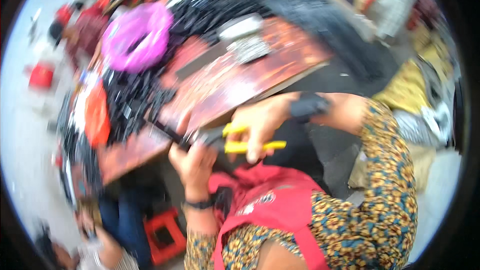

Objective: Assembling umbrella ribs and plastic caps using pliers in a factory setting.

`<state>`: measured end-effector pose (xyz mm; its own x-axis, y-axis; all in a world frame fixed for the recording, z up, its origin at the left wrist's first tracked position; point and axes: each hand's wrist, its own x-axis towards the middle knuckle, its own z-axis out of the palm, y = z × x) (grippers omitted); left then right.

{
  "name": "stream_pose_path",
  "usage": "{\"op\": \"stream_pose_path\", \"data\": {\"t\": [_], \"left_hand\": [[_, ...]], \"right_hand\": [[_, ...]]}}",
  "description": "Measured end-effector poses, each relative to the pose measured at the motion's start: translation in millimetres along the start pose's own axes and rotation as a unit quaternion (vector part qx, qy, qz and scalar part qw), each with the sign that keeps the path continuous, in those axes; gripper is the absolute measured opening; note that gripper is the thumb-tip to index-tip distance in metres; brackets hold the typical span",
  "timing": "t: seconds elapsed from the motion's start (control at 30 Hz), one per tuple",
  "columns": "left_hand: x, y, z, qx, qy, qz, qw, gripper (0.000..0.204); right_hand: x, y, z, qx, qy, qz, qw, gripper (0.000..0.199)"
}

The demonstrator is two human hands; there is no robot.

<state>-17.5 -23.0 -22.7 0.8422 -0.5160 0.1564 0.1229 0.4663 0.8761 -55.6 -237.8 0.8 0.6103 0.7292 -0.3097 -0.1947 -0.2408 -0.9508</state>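
My right hand is closed round the yellow handles of a pair of pliers or cutters; blur hides the exact kind. Its dark grey head points left and meets the fingers of my left hand. That hand pinches a black strip, which sticks out toward the upper left over the table's front edge. Whether the jaws grip the strip is too smeared to tell. Both hands are in front of my red apron.
A reddish wooden table bears heaps of black strips, a purple ring-shaped bundle, an orange bag and a pale bundle. A red stool and a seated person are at lower left. Yellowish sacks lie on the right.
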Motion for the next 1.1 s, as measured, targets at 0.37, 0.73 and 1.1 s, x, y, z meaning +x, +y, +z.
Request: {"op": "stream_pose_path", "data": {"t": [0.37, 0.73, 1.1], "left_hand": [[-1.7, -10.5, -10.8, 0.069, -0.059, 0.057, 0.994, 0.064], [-3.5, -17.9, -10.2, 0.067, -0.029, 0.028, 0.997, 0.045], [-3.9, -10.6, -6.7, 0.035, -0.110, 0.023, 0.993, 0.061]], "right_hand": [[-27.5, -14.2, 34.0, -0.598, 0.435, -0.140, 0.658, 0.042], [-16.3, 5.7, 24.0, -0.266, 0.201, -0.067, 0.941, 0.043], [-20.7, 14.1, 30.4, 0.177, -0.041, -0.028, 0.983, 0.043]]}}
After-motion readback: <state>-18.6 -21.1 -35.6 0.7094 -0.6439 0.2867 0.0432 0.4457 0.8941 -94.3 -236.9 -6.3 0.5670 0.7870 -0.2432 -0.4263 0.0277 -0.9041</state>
